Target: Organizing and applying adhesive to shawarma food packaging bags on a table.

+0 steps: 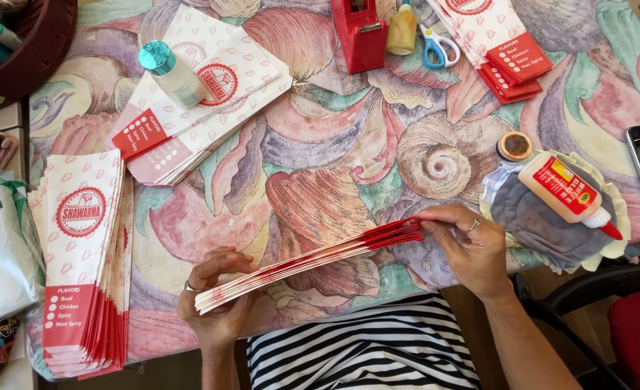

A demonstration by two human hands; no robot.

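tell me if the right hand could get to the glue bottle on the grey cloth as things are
Probably yes, once freed: the right hand pinches one end of the stack of paper bags, but the glue bottle lies close beside it with nothing between.

Left hand [215, 292] and right hand [464, 242] hold a fanned bag stack [305, 261] edge-up; glue bottle [569, 191] nearby.

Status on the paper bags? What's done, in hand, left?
Looks done: three fanned bag stacks lie on the table, at left, upper left and top right.
In hand: left hand and right hand hold a flat bundle of bags edge-on by its ends.
Left: cannot tell; glue bottle lies on a cloth, uncapped.
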